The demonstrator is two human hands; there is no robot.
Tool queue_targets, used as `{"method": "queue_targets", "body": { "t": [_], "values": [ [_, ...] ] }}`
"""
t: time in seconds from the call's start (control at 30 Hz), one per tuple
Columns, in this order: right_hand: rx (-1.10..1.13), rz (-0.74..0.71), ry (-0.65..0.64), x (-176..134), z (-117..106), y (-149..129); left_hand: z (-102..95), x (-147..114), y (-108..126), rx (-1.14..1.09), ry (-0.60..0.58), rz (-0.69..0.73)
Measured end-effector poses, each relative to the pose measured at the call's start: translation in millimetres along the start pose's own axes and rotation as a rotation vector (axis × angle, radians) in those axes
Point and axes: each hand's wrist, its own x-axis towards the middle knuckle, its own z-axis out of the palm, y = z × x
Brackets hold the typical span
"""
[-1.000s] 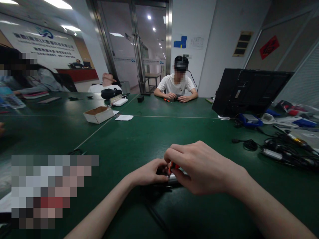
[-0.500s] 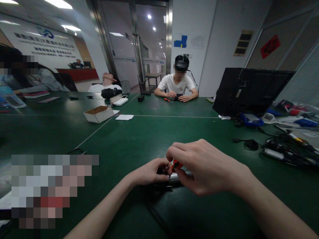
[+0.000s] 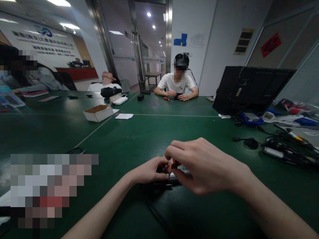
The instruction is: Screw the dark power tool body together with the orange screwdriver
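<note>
Green table (image 3: 119, 139), your right hand (image 3: 201, 167) is pinching the orange tool (image 3: 175, 164), silver tube (image 3: 173, 177) crosswise just under those fingers, left hand (image 3: 149, 171) gripping its end.

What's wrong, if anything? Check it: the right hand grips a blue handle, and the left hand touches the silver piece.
The colour is wrong: the head view shows the right hand gripping an orange-and-black handle, with the left hand touching the silver piece.
</note>
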Motion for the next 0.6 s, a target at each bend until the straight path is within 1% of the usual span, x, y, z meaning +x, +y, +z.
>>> {"method": "queue_targets", "body": {
  "t": [0.1, 0.17, 0.23, 0.37, 0.6],
  "values": [
    [0.012, -0.002, -0.009, -0.2, 0.3, -0.6, 1.6, -1.3, 2.1, 0.046, 0.068, -0.032],
    [0.011, 0.002, 0.0, 0.7, 2.1, 0.1, 2.1, -1.7, 2.2, 0.065, 0.086, -0.038],
    [-0.003, 0.002, 0.019, 1.9, 4.0, 1.3, 1.7, -1.3, 1.1, 0.065, 0.081, -0.028],
    [-0.063, 0.008, 0.056, 3.2, 5.4, 3.3, -0.6, 0.2, -2.1, 0.042, 0.035, -0.01],
    [-0.031, 0.001, 0.039, 1.3, 3.3, 1.0, -1.3, 0.6, -1.6, 0.046, 0.025, 0.003]
  ]
}}
